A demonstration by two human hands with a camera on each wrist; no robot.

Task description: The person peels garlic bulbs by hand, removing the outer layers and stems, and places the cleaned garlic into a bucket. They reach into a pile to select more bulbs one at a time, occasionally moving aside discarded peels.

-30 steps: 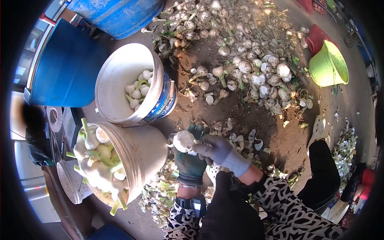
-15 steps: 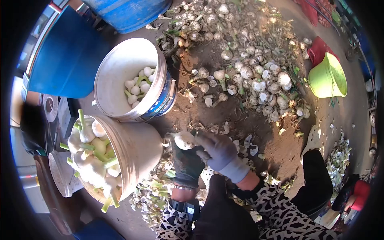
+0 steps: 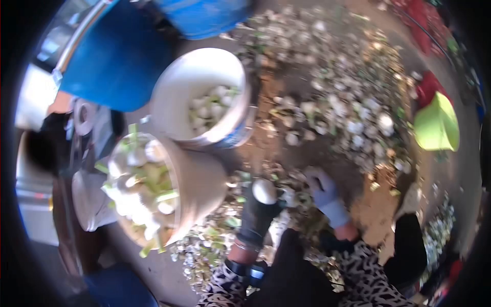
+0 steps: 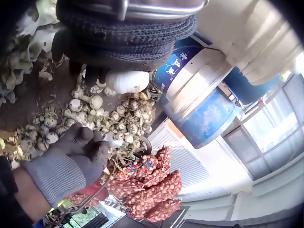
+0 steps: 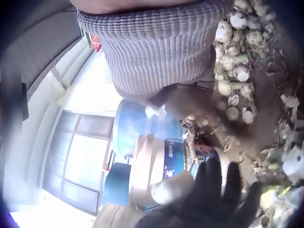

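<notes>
A white garlic bulb (image 3: 264,191) rests in my dark-gloved left hand (image 3: 255,217). The right wrist view shows this left hand (image 5: 209,194) with its fingers spread and straight, the bulb (image 5: 173,187) lying at its palm side. My right hand (image 3: 323,193), in a grey glove, is apart from it to the right, over the littered ground. In the left wrist view the right hand's (image 4: 71,159) fingers are curled, pinching a white scrap of skin (image 4: 112,140). Loose garlic (image 3: 358,123) lies in a heap beyond the hands; the head view is blurred.
A tilted bucket (image 3: 199,179) of stemmed bulbs stands left of my left hand, a white bucket (image 3: 166,102) with a few bulbs behind it. Blue tubs (image 3: 120,61) stand farther back. A lime-green bucket (image 3: 434,123) is at the right. Peelings (image 3: 204,245) cover the ground nearby.
My right hand has left the bulb and moved right, away from the left hand. The left hand keeps the bulb, its fingers now spread. The head view has shifted and blurred.
</notes>
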